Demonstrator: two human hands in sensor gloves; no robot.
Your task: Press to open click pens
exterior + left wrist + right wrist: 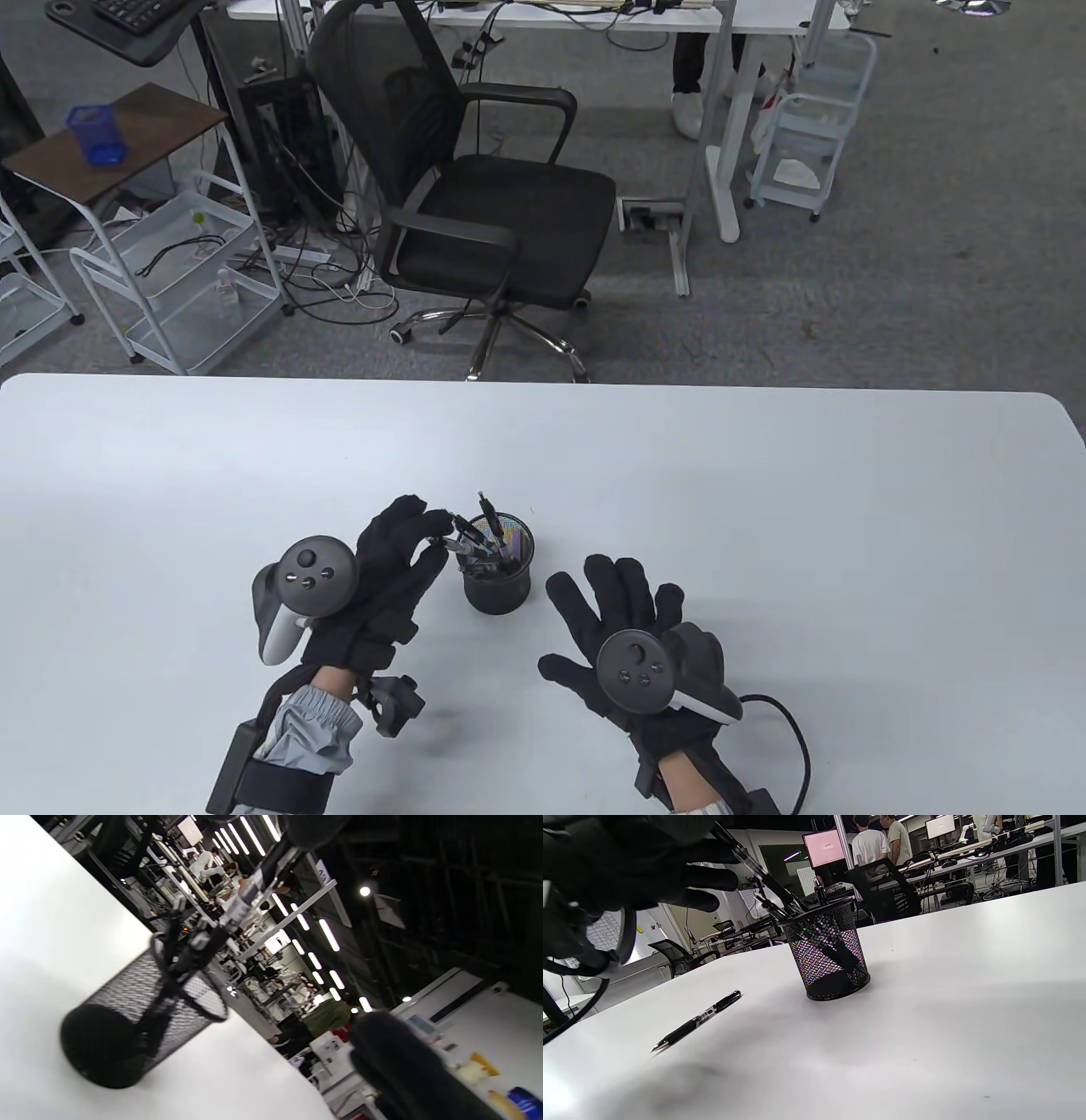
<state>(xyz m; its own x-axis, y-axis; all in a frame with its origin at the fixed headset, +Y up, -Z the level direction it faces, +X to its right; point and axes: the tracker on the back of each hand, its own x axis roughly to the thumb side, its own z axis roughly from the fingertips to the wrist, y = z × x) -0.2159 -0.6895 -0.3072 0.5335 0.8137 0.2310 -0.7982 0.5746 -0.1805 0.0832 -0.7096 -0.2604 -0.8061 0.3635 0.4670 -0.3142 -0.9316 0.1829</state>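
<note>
The left hand [386, 564] pinches a pen [465, 538] still standing in the cup [499, 577] on the tabletop [764, 509], right hand [624, 632] spread flat beside; next, seemingly, lift and click it.

A white tabletop [764, 509] fills the foreground. Beyond it, a black mesh office chair [475, 187] stands on grey carpet [933, 280], white wire trolleys [182, 280] beside.

Several black click pens [479, 535] stand tilted in a black mesh cup [498, 577], near the table's front edge, around its middle. One more black pen [696, 1020] lies flat on the table, apart from the cup.
</note>
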